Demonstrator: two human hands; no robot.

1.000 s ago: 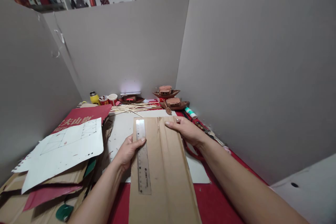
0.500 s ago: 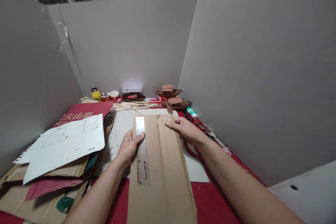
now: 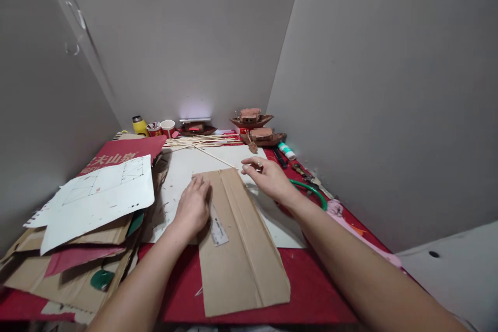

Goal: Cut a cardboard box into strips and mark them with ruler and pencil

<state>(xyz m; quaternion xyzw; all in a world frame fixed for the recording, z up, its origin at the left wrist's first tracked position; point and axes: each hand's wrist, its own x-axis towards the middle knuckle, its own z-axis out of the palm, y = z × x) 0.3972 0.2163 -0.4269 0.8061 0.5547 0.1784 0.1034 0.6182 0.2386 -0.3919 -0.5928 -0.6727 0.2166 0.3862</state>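
A long piece of brown cardboard [image 3: 237, 249] lies tilted on the table in front of me. On its left part rests a clear ruler [image 3: 218, 229], its upper portion hidden under my left hand. My left hand [image 3: 193, 202] lies palm down over the ruler and the cardboard's upper left edge, fingers laid out on top. Just beyond the cardboard's upper right corner hovers my right hand [image 3: 268, 176], its thumb and fingers apart with nothing between them. A thin wooden stick [image 3: 216, 157] lies past the cardboard's far edge.
A white board [image 3: 175, 166] lies beneath on the red cloth [image 3: 311, 285]. At left are stacked cardboard pieces and a paper with drawn lines [image 3: 105, 194]. Behind lie wooden sticks [image 3: 198, 141], model boats [image 3: 251, 118] and cups [image 3: 167, 128]. A green ring [image 3: 311, 190] sits at right.
The cardboard with the ruler has come down onto the table and turned slightly. My right hand has let go of its edge; my left hand has shifted over the ruler. The view has tilted downward.
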